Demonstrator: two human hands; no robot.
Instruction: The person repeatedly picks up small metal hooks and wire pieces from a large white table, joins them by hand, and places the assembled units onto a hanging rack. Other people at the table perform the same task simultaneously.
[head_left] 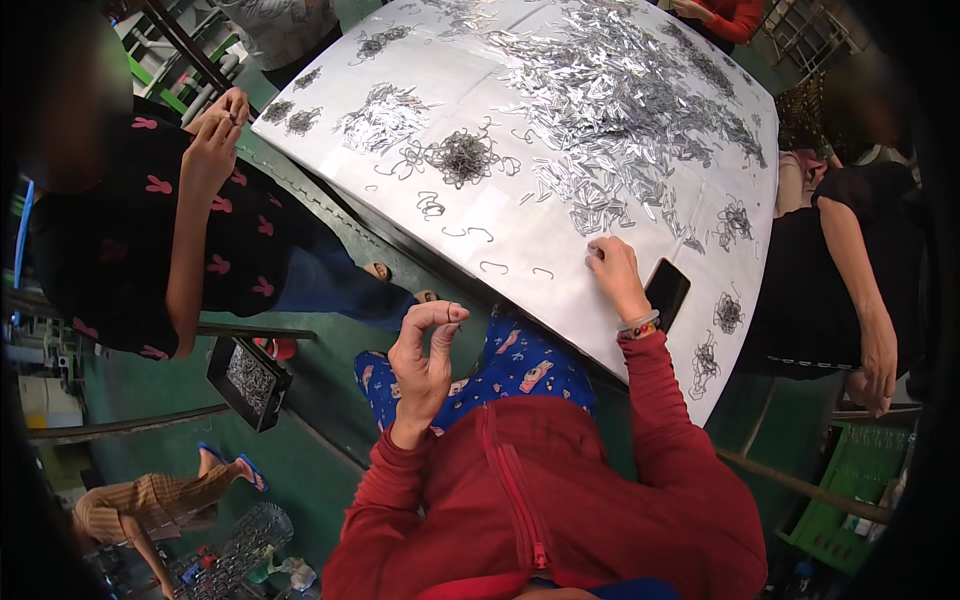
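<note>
My left hand [427, 350] is raised off the table's near edge, above my lap. Its thumb and forefinger are pinched on a thin dark wire piece [460, 326], mostly hidden by the fingertips. My right hand [616, 275] rests low over the white tabletop [560, 240], its fingers curled together just short of the heap of small flat silver metal pieces [600, 110]. Whatever those fingertips hold is too small to make out. Several bent wire hooks [493, 267] lie loose between the hands, and a tangled pile of dark wire hooks [466, 157] sits beyond them.
A black phone [667, 292] lies beside my right wrist. Small hook clusters [728, 312] dot the right edge. Co-workers stand at the left [190, 220] and right [840, 280]. A black crate of metal parts [250, 382] is at lower left, a green crate [850, 490] at lower right.
</note>
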